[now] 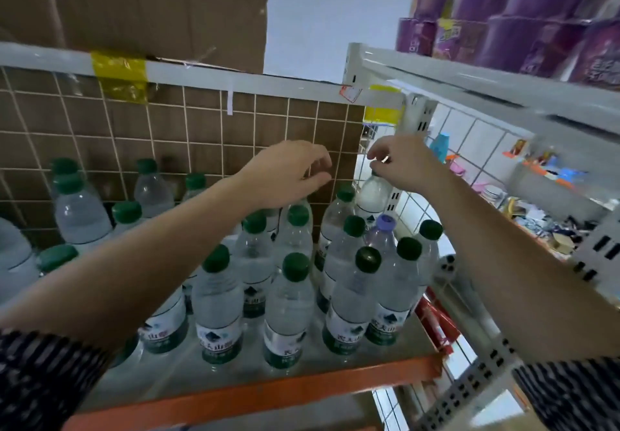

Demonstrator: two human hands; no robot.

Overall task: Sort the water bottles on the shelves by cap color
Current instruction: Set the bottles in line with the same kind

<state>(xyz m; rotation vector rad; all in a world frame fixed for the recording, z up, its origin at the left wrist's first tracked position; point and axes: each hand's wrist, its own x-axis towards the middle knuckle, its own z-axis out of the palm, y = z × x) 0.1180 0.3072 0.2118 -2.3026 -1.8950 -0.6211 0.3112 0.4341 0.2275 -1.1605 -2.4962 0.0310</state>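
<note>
The right hand (402,165) grips a bottle (372,195) behind the purple-capped bottle (382,232); left hand (285,175) fingers loose. Next, likely a straight lift

Water bottles (288,306): clear plastic, glossy; I see highlights on the shoulders. Corner bottle (372,195) reads whitish under glare. Green caps (216,258): opaque plastic, mostly matt; one cap (368,258) shows a bright sheen. Purple cap (385,223): paler plastic. Labels (219,340): smooth film, I think. Shelf (167,375): smooth grey board with an orange painted edge (268,393). Wire grid (188,135): pale, coated. Back panel (167,152): brown wood grain, matt. Cardboard box (151,4): matt. Yellow tape (119,73): glossy, wrinkled. Sleeve (43,380): striped cloth.
</note>
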